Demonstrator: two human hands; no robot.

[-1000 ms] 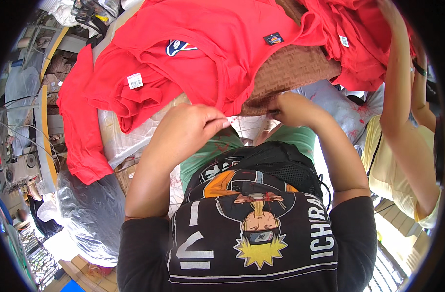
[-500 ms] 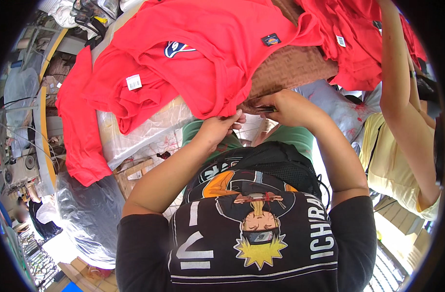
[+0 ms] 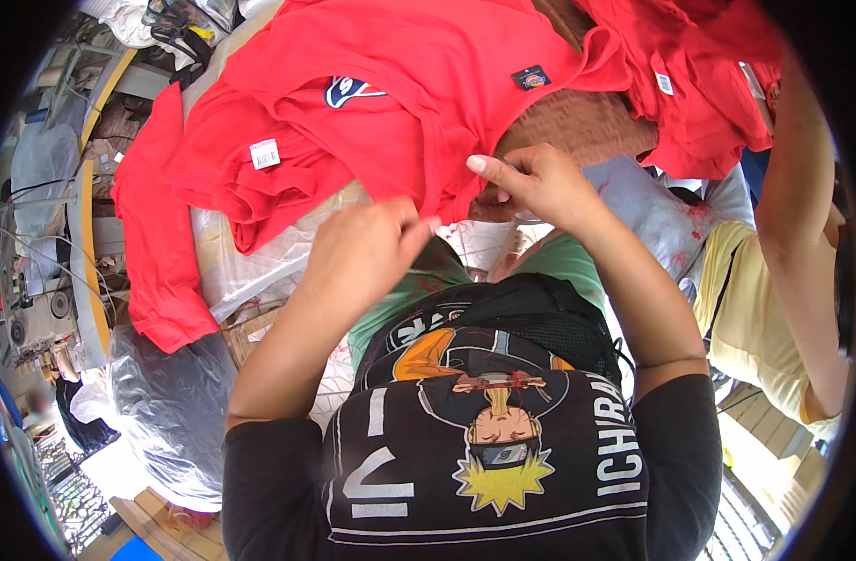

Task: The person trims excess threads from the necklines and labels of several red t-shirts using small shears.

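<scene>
A red garment (image 3: pixel 428 79) lies spread in front of me, with a dark tag and a white barcode label on it. My left hand (image 3: pixel 367 248) is at its near edge, back upward and slightly blurred. Its fingers curl under and its thumb points right; whatever they hold is hidden. Right of the garment's near corner is my right hand (image 3: pixel 545 187), thumb extended toward the cloth. It is closed around a small dark tool (image 3: pixel 512 166) like thread snips, mostly covered by the fingers.
A brown patterned pad (image 3: pixel 564 126) lies under the garment. More red garments (image 3: pixel 690 103) are piled at the far right, where another person's arm (image 3: pixel 793 187) reaches in. A clear plastic-wrapped bundle (image 3: pixel 171 421) stands at the left, near machinery (image 3: pixel 49 313).
My left hand has come off the garment's edge toward me and to the left, turning its back up. My right hand has lifted slightly, thumb now outstretched. The other person's arm has shifted right.
</scene>
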